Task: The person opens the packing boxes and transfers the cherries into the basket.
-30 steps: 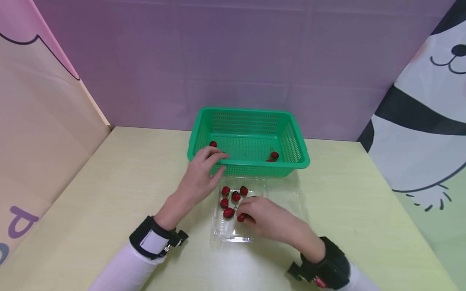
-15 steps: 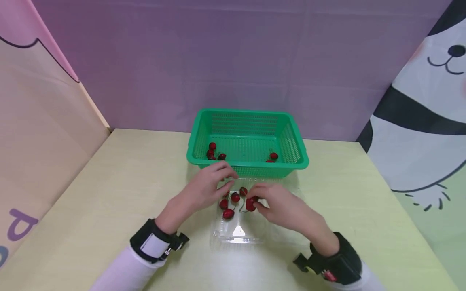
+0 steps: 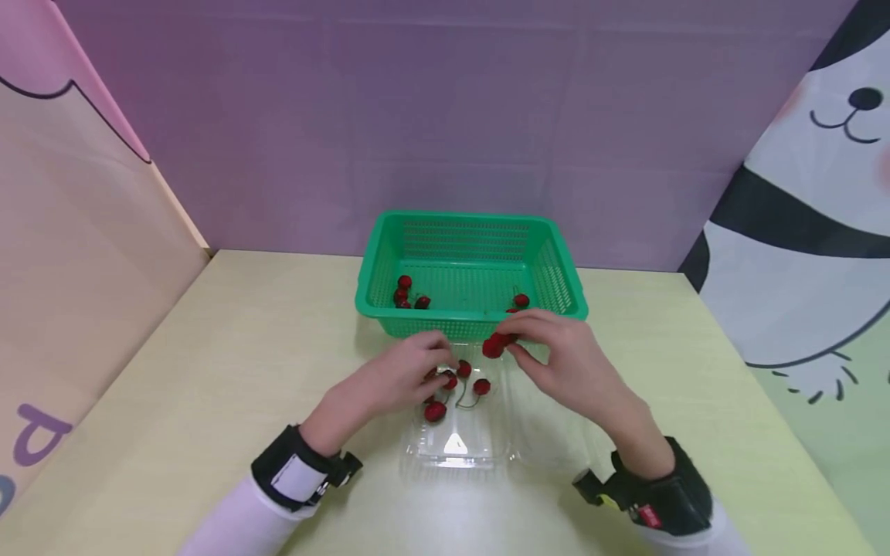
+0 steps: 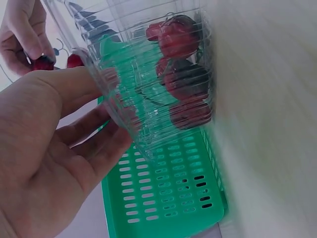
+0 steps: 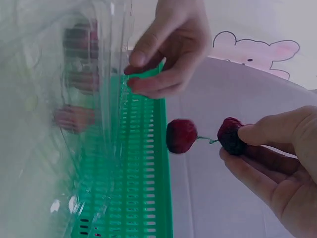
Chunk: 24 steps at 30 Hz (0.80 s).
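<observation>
My right hand (image 3: pixel 573 367) pinches a dark red cherry (image 5: pixel 230 135) between thumb and fingers, in front of the green basket (image 3: pixel 445 314). A second cherry (image 5: pixel 181 135) sticks out beyond it, joined by a green stem. My left hand (image 3: pixel 392 376) reaches over the left side of a clear plastic box (image 3: pixel 455 457), fingers bent loosely down at the cherries inside. In the right wrist view the left thumb and fingers stand apart. Several cherries (image 3: pixel 435 411) lie in the box, partly covered by that hand; one with a long stem (image 3: pixel 481 387) lies to their right.
Inside the basket, several cherries (image 3: pixel 405 283) sit at the left and a couple more cherries (image 3: pixel 521 300) at the right. The box's clear lid (image 3: pixel 552 432) lies flat on its right. The pale wooden table (image 3: pixel 208 371) ends at a purple cloth (image 3: pixel 445 116) behind.
My right hand has lifted the two cherries out of the box, up and right towards the basket. My left hand has come down from the basket's rim to the cherries in the box.
</observation>
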Motion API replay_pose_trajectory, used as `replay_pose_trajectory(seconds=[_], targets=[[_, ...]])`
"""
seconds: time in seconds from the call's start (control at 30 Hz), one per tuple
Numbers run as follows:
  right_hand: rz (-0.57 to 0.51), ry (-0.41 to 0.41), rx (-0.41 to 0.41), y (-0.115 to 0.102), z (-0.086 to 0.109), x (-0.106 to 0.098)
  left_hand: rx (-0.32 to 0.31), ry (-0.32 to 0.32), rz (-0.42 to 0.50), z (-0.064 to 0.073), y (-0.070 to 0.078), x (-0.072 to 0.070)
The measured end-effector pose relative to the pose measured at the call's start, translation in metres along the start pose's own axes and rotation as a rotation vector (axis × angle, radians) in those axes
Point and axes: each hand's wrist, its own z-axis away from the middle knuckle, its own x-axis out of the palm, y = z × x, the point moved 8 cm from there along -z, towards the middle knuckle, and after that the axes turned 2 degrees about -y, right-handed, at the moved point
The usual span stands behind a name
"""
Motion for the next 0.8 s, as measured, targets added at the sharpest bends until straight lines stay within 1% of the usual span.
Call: replay_pose_trajectory(seconds=[0.17,0.23,0.53,0.67,0.8], targets=[[0.045,0.057,-0.002,0.004,0.0,-0.009,-0.009,-0.039,0.008,0.0,0.0,0.005],[0.047,0.081,-0.001,0.006,0.0,-0.012,-0.014,-0.053,0.01,0.0,0.0,0.007],[-0.031,0.201,0.035,0.013,0.0,-0.024,-0.042,-0.101,-0.002,0.001,-0.003,0.014],[-0.06,0.24,0.054,0.019,0.001,-0.028,-0.029,-0.106,-0.014,0.001,0.0,0.013],[-0.067,0.282,0.073,0.028,0.002,-0.031,-0.013,-0.102,-0.026,0.001,0.001,0.013]])
